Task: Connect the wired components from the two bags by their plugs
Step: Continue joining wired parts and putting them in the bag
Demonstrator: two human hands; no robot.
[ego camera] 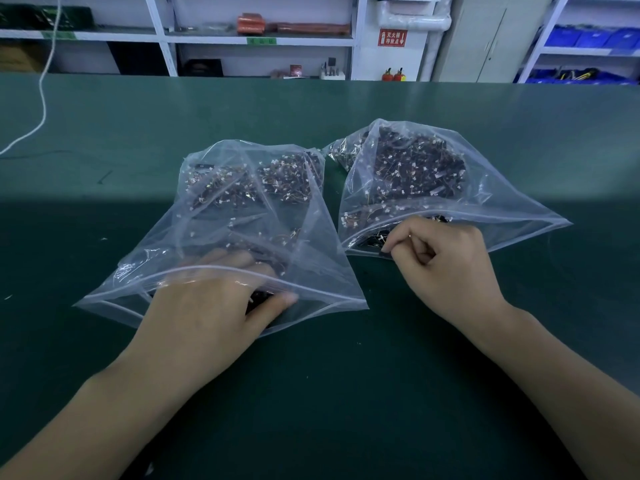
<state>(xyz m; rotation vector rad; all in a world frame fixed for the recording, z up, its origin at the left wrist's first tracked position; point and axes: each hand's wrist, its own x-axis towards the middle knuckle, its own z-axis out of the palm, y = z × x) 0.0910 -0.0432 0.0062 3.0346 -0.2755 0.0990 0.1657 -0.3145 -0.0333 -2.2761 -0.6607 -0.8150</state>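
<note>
Green matting covers your bench (104, 116) from edge to edge, with white shelving (256, 36) along the far wall. Two clear zip bags lie side by side in front of you, mouths toward you, and that is where all the task's parts are.

Your left bag (221, 216) holds loose tangles of thin wires tipped with small white plugs. Your right bag (433, 181) is fuller, packed with dark components on similar wires and white plugs; a second, smaller clump of parts seems to sit behind its far-left corner. Far too many pieces in each to count.

Your left hand (211, 303) is inside the mouth of the left bag, fingers reaching forward under the film and the thumb curled onto something dark at the opening; whether it has hold of a piece, I cannot tell through the plastic. Your right hand (446, 261) is at the mouth of the right bag, fingers curled, thumb and forefinger pinching one small dark component (383, 252).

Expect these parts to be very light and the leads limp, so they will likely snag on neighbours and drag a cluster out. Take each one by its body or by the plug housing, not by the wire, which looks fine enough to kink or pull free. The film is slippery and floppy; steady it as you draw out.
</note>
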